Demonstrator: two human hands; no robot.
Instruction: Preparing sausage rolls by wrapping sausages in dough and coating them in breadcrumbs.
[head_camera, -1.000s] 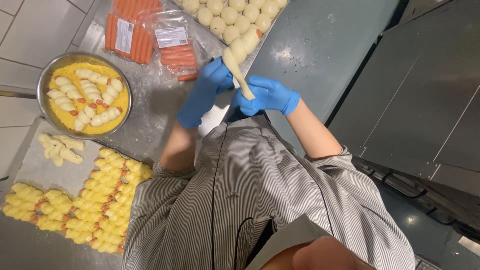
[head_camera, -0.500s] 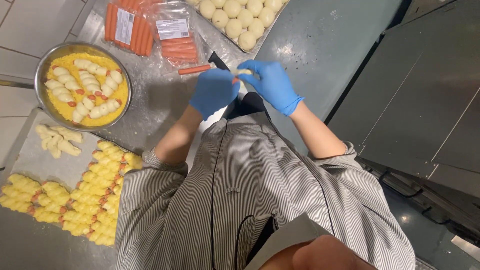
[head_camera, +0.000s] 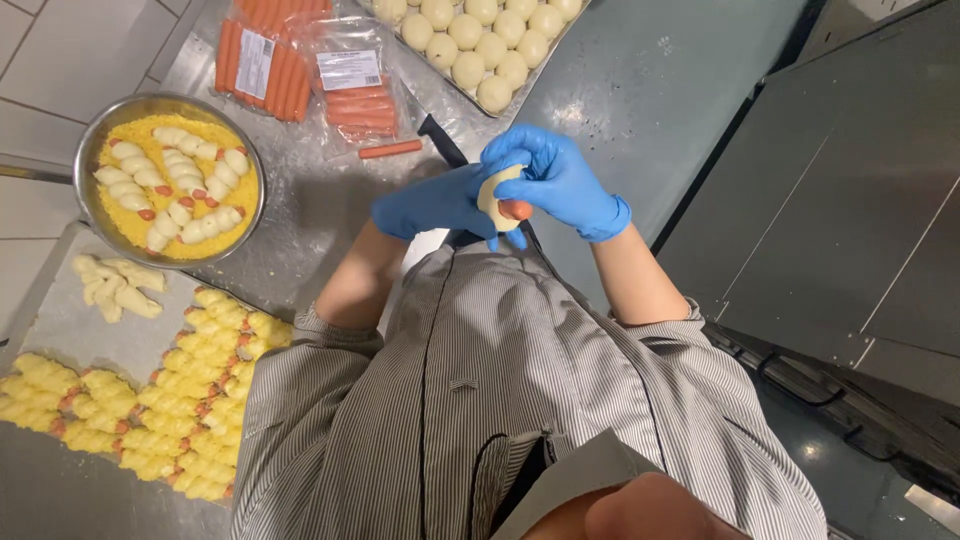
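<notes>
Steel worktop: 2 blue-gloved hands meet near its middle, left hand and right hand both grasping a pale dough-wrapped orange sausage held between them.

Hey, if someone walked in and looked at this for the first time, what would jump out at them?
Most striking are the two blue-gloved hands at the centre, the left hand and right hand closed together around a dough-wrapped sausage above the steel counter. To the left, a round metal bowl of yellow crumbs holds wrapped sausages, and below it a tray carries rows of crumb-coated ones. Packs of sausages and a tray of dough balls lie at the top.
</notes>
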